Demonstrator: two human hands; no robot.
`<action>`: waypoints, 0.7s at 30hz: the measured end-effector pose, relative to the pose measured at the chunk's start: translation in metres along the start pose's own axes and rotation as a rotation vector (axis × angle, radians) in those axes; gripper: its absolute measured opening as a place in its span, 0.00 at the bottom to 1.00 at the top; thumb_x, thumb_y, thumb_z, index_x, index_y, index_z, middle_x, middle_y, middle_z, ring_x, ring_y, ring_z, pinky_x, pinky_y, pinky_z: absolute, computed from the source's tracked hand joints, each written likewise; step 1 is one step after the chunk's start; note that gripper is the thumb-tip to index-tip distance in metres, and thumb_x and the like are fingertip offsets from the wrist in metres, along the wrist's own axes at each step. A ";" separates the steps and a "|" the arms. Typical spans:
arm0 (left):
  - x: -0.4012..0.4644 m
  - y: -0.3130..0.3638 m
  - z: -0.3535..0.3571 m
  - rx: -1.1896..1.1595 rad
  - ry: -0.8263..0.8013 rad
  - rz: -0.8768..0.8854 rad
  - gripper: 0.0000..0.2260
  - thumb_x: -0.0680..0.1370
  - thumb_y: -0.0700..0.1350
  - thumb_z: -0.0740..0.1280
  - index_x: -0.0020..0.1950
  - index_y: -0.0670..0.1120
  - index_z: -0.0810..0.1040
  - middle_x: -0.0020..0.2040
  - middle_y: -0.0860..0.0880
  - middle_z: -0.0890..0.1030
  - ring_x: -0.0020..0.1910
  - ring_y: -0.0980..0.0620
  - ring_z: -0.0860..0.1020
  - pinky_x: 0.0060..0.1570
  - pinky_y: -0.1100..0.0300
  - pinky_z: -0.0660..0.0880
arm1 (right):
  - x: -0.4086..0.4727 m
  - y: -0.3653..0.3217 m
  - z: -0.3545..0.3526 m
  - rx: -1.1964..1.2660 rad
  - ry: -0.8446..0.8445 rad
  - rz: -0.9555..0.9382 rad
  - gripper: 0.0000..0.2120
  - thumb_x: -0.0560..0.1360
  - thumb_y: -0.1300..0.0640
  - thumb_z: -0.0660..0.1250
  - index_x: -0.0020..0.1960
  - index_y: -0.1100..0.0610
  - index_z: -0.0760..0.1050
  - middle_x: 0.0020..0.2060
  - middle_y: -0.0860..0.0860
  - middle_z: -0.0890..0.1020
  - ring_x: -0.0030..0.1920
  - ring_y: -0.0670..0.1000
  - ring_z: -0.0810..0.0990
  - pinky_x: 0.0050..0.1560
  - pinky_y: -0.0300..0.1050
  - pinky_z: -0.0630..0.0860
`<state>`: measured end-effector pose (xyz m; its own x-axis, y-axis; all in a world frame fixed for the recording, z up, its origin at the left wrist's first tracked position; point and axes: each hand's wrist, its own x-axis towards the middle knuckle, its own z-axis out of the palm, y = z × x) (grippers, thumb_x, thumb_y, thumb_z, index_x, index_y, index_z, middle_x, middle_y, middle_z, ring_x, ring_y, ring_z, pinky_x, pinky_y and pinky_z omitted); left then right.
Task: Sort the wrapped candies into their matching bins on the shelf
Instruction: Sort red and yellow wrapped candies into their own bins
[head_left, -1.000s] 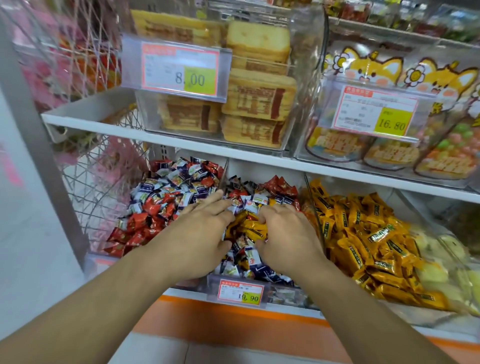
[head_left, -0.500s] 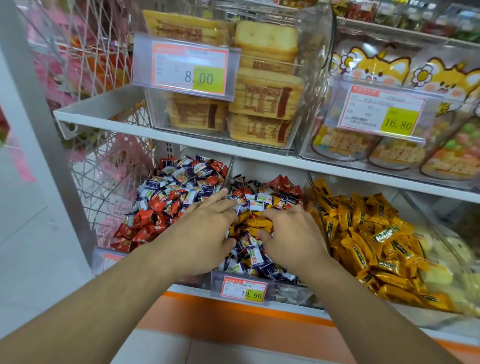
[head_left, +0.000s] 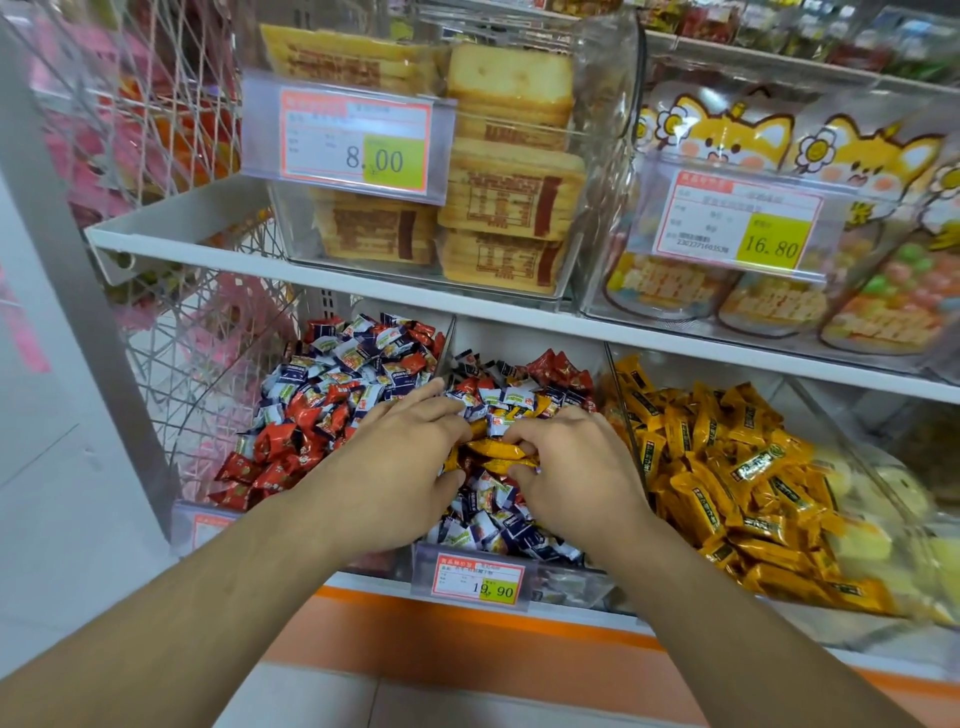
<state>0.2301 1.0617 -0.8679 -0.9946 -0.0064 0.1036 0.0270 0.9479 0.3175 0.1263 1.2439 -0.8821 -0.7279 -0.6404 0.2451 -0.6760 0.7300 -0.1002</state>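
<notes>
Both hands are working in the middle bin (head_left: 470, 571), lower centre of frame. Since a second ago the right hand (head_left: 566, 467) has been curling tighter; its fingers are now clamping on yellow candies (head_left: 496, 448) it was only resting on. The left hand (head_left: 400, 457) is staying flat, fingers apart, pressing the pile beside them. Likely meaning: strays are gathered, ready to go to the yellow bin (head_left: 727, 467) at right. The left bin (head_left: 311, 405) is holding red and blue-white candies. White shelf (head_left: 363, 296) above is carrying cake packs; orange floor strip below.
</notes>
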 end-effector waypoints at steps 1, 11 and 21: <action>0.001 0.000 0.000 -0.004 0.032 0.010 0.20 0.83 0.51 0.64 0.76 0.54 0.69 0.81 0.57 0.59 0.82 0.57 0.44 0.79 0.50 0.47 | 0.000 0.001 0.000 0.040 0.015 0.001 0.12 0.77 0.48 0.73 0.60 0.44 0.81 0.43 0.45 0.82 0.53 0.51 0.76 0.59 0.50 0.75; 0.011 0.017 0.003 -0.049 0.284 0.061 0.24 0.79 0.50 0.71 0.75 0.56 0.70 0.69 0.59 0.74 0.67 0.54 0.73 0.67 0.56 0.69 | -0.010 -0.001 -0.031 0.456 0.002 0.167 0.05 0.79 0.53 0.73 0.54 0.47 0.83 0.38 0.38 0.79 0.38 0.40 0.78 0.46 0.43 0.80; 0.014 0.035 0.010 -0.070 0.208 0.025 0.21 0.81 0.49 0.67 0.74 0.53 0.70 0.71 0.57 0.71 0.69 0.53 0.72 0.68 0.57 0.71 | -0.047 0.087 -0.074 0.174 0.280 0.483 0.13 0.79 0.49 0.70 0.60 0.54 0.81 0.48 0.49 0.85 0.43 0.51 0.83 0.39 0.43 0.76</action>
<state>0.2162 1.0984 -0.8652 -0.9515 -0.0556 0.3025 0.0657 0.9241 0.3766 0.1100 1.3554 -0.8312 -0.9163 -0.1395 0.3755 -0.3009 0.8585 -0.4153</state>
